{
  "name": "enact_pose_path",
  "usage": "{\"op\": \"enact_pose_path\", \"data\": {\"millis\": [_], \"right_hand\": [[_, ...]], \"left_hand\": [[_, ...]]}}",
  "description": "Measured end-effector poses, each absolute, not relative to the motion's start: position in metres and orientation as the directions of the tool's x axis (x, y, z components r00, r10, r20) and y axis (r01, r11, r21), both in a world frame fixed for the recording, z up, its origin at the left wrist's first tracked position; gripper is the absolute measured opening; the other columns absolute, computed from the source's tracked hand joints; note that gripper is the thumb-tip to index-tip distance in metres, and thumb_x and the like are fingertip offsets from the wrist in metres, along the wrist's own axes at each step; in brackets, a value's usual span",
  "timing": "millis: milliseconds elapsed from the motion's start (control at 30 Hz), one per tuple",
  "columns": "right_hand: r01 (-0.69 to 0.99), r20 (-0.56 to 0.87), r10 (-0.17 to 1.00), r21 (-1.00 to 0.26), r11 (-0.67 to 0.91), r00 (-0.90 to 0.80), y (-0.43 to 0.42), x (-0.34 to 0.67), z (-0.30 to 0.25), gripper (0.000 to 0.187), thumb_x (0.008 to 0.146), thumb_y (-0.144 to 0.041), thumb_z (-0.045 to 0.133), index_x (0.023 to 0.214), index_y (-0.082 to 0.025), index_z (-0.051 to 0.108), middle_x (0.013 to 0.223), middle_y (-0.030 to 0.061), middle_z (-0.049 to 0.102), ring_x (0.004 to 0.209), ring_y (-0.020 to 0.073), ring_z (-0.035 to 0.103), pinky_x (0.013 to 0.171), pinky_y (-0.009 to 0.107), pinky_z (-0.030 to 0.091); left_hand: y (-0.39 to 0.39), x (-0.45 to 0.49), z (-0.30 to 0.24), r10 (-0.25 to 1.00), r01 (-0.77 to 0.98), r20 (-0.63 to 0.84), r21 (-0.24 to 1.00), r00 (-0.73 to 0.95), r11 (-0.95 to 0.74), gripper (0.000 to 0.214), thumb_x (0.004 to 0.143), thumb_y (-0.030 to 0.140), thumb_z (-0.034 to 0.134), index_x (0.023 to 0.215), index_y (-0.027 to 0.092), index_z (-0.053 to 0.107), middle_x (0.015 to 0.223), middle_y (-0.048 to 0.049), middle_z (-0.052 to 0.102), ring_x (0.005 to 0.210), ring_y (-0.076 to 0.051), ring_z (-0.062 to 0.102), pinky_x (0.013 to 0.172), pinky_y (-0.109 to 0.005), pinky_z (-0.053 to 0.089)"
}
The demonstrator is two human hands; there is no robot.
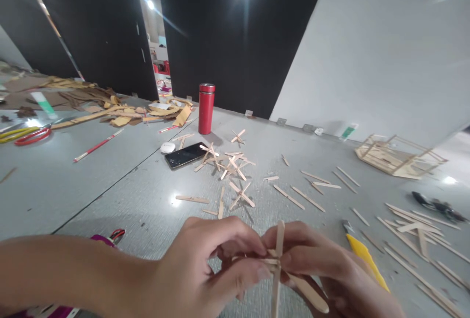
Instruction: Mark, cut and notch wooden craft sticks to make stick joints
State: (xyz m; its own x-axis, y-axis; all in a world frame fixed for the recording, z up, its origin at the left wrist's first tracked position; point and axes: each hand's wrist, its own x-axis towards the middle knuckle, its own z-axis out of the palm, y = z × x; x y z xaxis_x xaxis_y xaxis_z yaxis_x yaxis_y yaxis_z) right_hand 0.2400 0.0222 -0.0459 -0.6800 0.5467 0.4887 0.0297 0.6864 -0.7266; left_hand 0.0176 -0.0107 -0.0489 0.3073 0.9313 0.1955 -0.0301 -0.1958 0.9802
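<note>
Both hands meet at the near edge of the view around a small cross-shaped joint of wooden craft sticks [278, 293]. My left hand [216, 259] is closed, with thumb and fingers pinching the sticks from the left. From the right, my right hand [323, 264] grips the same sticks, its thumb at the crossing. One stick stands upright and another slants down to the right. Just beyond the hands rests a star-shaped stick assembly [241, 194], and behind it a pile of similar assemblies [233, 166].
A black phone [185, 155], white earbud case [168, 147] and red flask [206, 110] stand farther back. To the right lie a yellow utility knife [367, 261], loose sticks [414, 225] and a wooden frame model [400, 159]. Scissors [33, 135] and scraps lie left.
</note>
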Motion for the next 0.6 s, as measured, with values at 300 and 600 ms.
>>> {"op": "enact_pose_path", "data": {"millis": [300, 600], "right_hand": [[0.056, 0.512, 0.566, -0.707, 0.705, -0.646, 0.0244, 0.2364, -0.0408, 0.037, 0.091, 0.002, 0.059, 0.11, -0.03, 0.065, 0.1, 0.0023, 0.073, 0.1, 0.0191, 0.073, 0.081, 0.027, 0.063], [-0.004, 0.493, 0.588, -0.769, 0.64, -0.641, 0.023, 0.2368, -0.0421, 0.027, 0.104, -0.022, 0.057, 0.124, -0.037, 0.068, 0.111, 0.0022, 0.078, 0.103, 0.0185, 0.076, 0.08, 0.022, 0.065]], "left_hand": [[-0.0128, 0.0148, -0.0491, 0.91, 0.164, 0.031, 0.981, 0.413, -0.108, 0.049, 0.102, 0.054, 0.046, 0.068, 0.019, 0.054, 0.055, 0.0005, 0.052, 0.046, -0.009, 0.045, 0.045, -0.021, 0.034], [-0.0157, 0.0175, -0.052, 0.92, 0.082, -0.025, 0.997, 0.392, -0.008, 0.052, 0.101, 0.059, 0.046, 0.068, 0.019, 0.053, 0.051, 0.0014, 0.048, 0.041, -0.007, 0.042, 0.039, -0.018, 0.03]]}}
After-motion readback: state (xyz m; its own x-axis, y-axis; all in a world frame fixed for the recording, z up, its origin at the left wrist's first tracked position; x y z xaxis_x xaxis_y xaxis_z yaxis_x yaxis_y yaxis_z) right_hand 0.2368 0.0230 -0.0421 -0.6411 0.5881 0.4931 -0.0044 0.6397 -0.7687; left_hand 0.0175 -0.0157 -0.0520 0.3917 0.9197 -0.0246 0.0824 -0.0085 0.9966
